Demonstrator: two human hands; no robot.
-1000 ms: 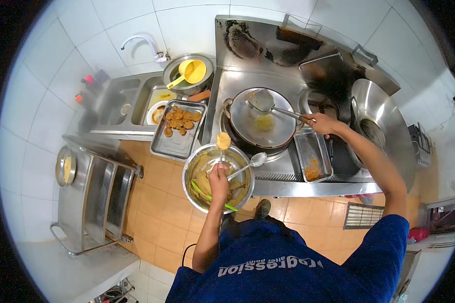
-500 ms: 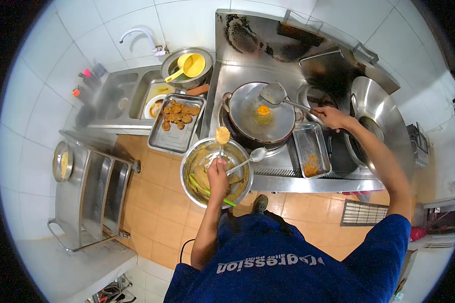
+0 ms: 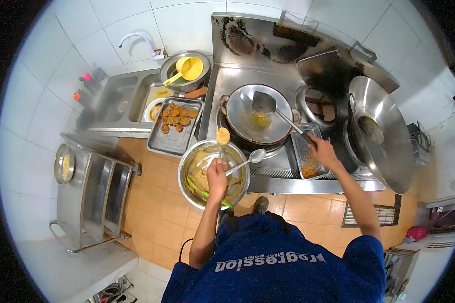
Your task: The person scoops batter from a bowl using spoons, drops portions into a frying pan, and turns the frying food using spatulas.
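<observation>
Spatula point(image 3: 264, 102): dark-headed, slanted over pan point(image 3: 240, 118) | raised spoon point(image 3: 220, 151) (yellow lump point(image 3: 223, 136) aboard): near bowl point(image 3: 182, 172)

A steel stove counter point(image 3: 237, 76) is carrying cookware around the right hand point(image 3: 322, 153).
A pan point(image 3: 241, 103) is sitting ahead and left of the grip, a small tray point(image 3: 301, 150) is lying just beside it, and a large wok point(image 3: 392, 144) is resting to its right.

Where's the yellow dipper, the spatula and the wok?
Yellow dipper point(image 3: 191, 68): head view, middle of its cup.
Spatula point(image 3: 264, 102): head view, on its blade.
Wok point(image 3: 239, 111): head view, bare inside, left of the blade.
</observation>
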